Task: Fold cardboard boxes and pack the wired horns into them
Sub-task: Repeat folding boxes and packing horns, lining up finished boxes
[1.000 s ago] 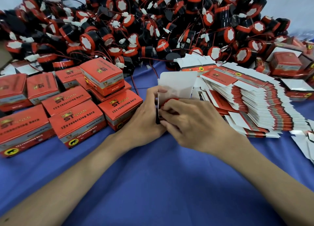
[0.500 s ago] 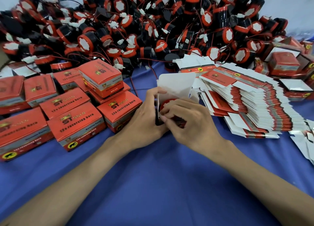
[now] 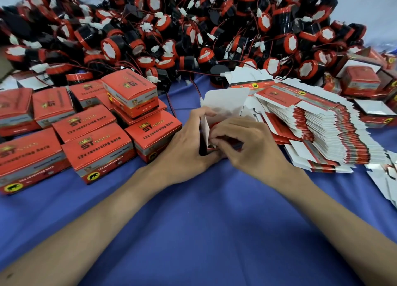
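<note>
At the middle of the blue cloth stands a red cardboard box (image 3: pixel 223 102) with its white lid flap raised. My left hand (image 3: pixel 187 148) grips the box's left side, thumb on a white side flap. My right hand (image 3: pixel 251 146) has its fingers curled at the box's opening, pinching a small flap or the wire over a red-and-black horn inside; the horn is mostly hidden. A big pile of wired horns (image 3: pixel 171 32) fills the back. Flat unfolded boxes (image 3: pixel 322 122) are stacked to the right.
Several closed red boxes (image 3: pixel 96 144) sit in rows at the left, one stacked on top. More folded boxes (image 3: pixel 363 79) lie at the far right. Loose white flats (image 3: pixel 386 178) reach the right edge. Blue cloth (image 3: pixel 204 232) lies under my forearms.
My right hand's fingers have shifted lower into the box's opening. The left thumb has moved up along the side flap. The box stays in place.
</note>
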Demonstrator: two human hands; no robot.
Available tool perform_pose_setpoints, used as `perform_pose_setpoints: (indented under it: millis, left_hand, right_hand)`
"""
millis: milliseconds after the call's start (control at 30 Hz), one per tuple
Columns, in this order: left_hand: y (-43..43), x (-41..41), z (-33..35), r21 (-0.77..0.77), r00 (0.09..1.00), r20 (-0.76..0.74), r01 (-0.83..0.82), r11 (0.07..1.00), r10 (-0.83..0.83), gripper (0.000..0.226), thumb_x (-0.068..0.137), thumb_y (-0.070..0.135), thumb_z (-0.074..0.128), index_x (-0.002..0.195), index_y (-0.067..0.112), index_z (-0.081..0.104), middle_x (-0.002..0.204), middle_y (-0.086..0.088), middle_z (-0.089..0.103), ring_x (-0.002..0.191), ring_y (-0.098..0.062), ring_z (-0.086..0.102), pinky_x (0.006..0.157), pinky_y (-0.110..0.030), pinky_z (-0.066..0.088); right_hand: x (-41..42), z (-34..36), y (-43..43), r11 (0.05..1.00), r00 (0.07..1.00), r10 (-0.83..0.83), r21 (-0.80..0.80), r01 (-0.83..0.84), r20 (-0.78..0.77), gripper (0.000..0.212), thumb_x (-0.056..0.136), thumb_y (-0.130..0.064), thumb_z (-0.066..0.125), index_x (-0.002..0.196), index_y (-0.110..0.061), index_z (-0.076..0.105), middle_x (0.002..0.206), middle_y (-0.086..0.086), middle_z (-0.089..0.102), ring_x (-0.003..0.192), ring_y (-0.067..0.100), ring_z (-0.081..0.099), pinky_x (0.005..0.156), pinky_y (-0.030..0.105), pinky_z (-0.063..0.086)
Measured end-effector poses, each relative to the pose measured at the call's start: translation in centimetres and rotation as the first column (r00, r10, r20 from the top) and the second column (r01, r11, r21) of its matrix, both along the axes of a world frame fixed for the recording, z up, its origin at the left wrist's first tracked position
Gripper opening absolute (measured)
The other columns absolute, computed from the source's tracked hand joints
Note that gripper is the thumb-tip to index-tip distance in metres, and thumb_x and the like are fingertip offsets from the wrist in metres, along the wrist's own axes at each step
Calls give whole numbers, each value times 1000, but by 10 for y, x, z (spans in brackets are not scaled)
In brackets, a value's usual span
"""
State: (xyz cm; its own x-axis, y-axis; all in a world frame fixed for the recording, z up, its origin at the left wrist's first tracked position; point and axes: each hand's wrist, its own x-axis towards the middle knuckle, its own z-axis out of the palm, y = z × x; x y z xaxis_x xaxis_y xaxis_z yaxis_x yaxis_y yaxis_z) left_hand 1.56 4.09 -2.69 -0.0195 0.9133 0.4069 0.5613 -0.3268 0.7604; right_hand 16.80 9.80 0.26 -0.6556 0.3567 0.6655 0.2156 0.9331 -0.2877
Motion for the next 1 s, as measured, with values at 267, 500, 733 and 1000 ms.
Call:
perform_pose_setpoints:
  millis: [267, 500, 733, 1000]
  left_hand:
    - [-2, 1, 2, 14, 999, -44, -11, 1000, 12, 68, 77, 19, 74, 120, 38, 24, 102, -11, 57, 90, -17, 57, 79, -41, 47]
    - [-3, 2, 5, 8, 999, -42, -22, 1000, 23, 71, 78, 25, 79, 121, 38, 25, 109, -14, 58, 99, -21, 58, 84, -44, 48]
    - [-3, 3, 7, -2, 999, -10, -35, 999, 35, 67, 75, 32, 77, 122, 32, 28, 111, -3, 59, 102, -16, 59, 86, -42, 50]
    - [-4, 4, 6, -23, 999, -40, -2, 1000, 1, 64, 77, 28, 73, 123, 31, 28, 106, -11, 59, 94, -22, 62, 80, -48, 52]
  right_hand:
    - [6, 6, 4, 997, 991, 79, -20, -77, 110, 6, 80, -5, 71, 82, -5, 77, 88, 4, 74, 84, 25, 69, 76, 41, 54]
    - [10, 11, 8, 995, 987, 94, -25, -91, 129, 10, 79, -1, 71, 85, -6, 78, 90, 3, 74, 88, 18, 68, 82, 32, 52]
    - [0, 8, 3, 982, 999, -39, -185, 43, 28, 12, 72, 5, 74, 77, -5, 77, 85, 3, 74, 84, 7, 63, 81, 8, 45]
    - [0, 13, 0, 968, 992, 4, -251, 28, 123, 6, 73, 3, 74, 73, -3, 75, 90, 6, 72, 88, 7, 61, 81, 9, 43]
